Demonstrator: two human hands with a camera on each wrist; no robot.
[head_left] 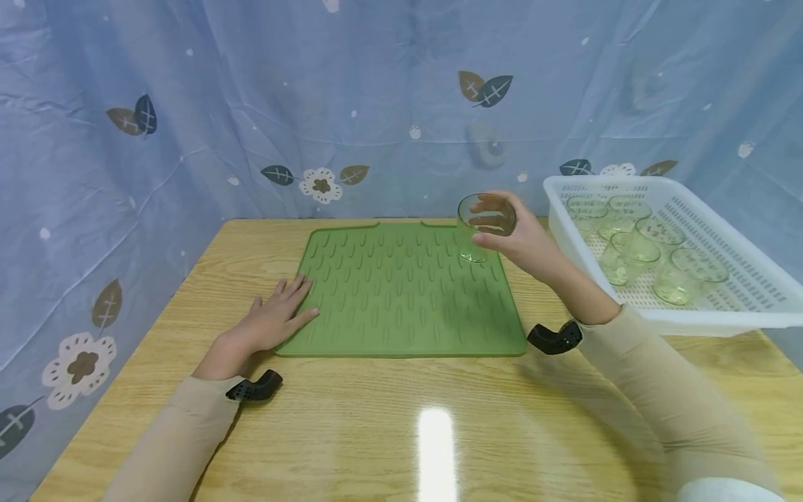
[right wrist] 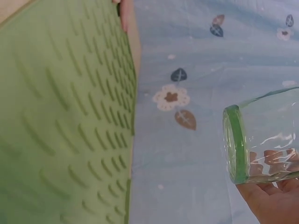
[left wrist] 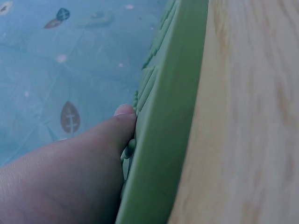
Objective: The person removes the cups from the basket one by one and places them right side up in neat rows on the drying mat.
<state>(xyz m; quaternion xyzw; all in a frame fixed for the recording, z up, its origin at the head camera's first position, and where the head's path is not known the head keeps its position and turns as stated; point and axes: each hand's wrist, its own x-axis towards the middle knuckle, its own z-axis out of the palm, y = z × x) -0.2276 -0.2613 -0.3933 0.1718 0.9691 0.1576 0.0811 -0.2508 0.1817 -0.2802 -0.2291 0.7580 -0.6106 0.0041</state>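
Note:
My right hand (head_left: 517, 233) grips a clear, green-tinted drinking glass (head_left: 470, 240) from its right side, thumb in front and fingers behind. The glass is upright over the back right part of a green ridged mat (head_left: 401, 300). In the right wrist view the thick green base of the glass (right wrist: 237, 144) shows apart from the mat. My left hand (head_left: 272, 321) lies with straight, spread fingers on the mat's left edge. In the left wrist view its thumb (left wrist: 124, 116) rests on the mat beside the raised rim (left wrist: 161, 116).
A white plastic basket (head_left: 721, 321) with several similar glasses (head_left: 690, 275) stands at the right, beyond my right forearm. The wooden table (head_left: 351, 418) runs back to a blue patterned curtain (head_left: 389, 104). Black wrist devices sit at both sleeves.

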